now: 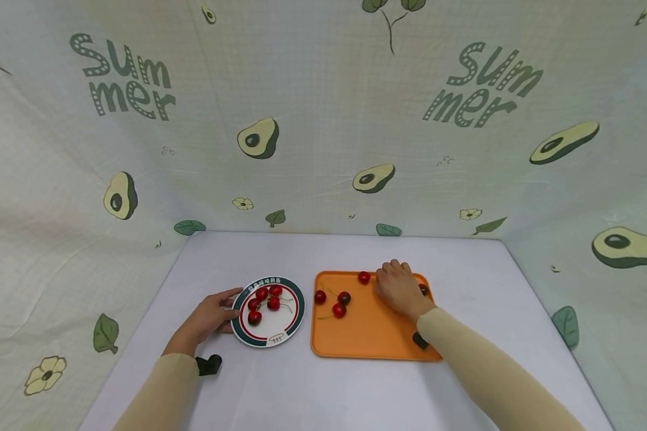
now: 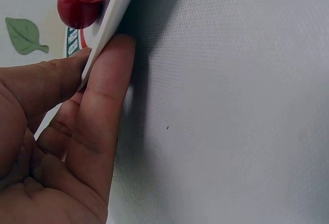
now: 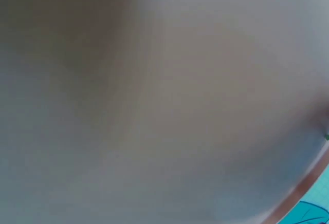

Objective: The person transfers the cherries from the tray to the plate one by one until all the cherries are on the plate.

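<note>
My left hand [image 1: 215, 314] holds the left edge of a round white plate [image 1: 269, 332] with a dark green rim. In the left wrist view the thumb lies over the edge and fingers [image 2: 105, 88] are beneath it. Several red cherries [image 1: 273, 303] with stems sit on the plate. Over the back right of an orange tray [image 1: 366, 341], my right hand [image 1: 401, 290] reaches down with bent fingers. Its fingertips are hidden, so I cannot tell whether it holds a cherry. A dark cherry [image 1: 423, 289] shows just right of that hand, and a red cherry [image 1: 363, 277] lies left of it.
More cherries [image 1: 339, 310] lie in the tray's left half. Plate and tray stand side by side on a white table [image 1: 269, 389], a narrow gap between them. Behind hangs a cloth [image 1: 313, 108] printed with avocados. The right wrist view is mostly a blurred close surface.
</note>
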{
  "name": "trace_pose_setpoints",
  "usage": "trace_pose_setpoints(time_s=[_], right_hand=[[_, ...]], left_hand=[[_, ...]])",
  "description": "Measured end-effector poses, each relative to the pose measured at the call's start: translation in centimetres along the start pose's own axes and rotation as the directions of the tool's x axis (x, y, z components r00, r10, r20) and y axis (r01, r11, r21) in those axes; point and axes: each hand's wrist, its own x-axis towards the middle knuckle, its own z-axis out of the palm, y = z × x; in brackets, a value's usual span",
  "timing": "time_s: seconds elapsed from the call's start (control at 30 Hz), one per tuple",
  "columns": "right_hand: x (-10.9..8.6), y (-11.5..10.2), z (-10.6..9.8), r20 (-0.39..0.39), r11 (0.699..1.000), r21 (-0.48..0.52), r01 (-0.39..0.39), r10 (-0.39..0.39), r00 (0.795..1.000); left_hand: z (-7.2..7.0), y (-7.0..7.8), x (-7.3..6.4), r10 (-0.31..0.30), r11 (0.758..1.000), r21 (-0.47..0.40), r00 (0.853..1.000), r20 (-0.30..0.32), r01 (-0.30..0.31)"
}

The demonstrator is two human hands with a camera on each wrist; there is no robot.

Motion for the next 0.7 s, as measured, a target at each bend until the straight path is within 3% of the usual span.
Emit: trace_pose_setpoints(time_s=[0.27, 0.7], right_hand=[[-0.2, -0.1, -0.1, 0.006, 1.0, -0.029, 0.01, -0.01, 1.0], [1.0, -1.3, -1.8, 0.028, 1.0, 0.009, 0.015, -0.015, 0.999]], left_hand=[[0.2, 0.0, -0.1, -0.008, 1.0, 0.003, 1.0, -0.001, 0.008], [0.0, -0.2, 0.0, 0.016, 1.0, 0.009, 1.0, 0.013, -0.016]])
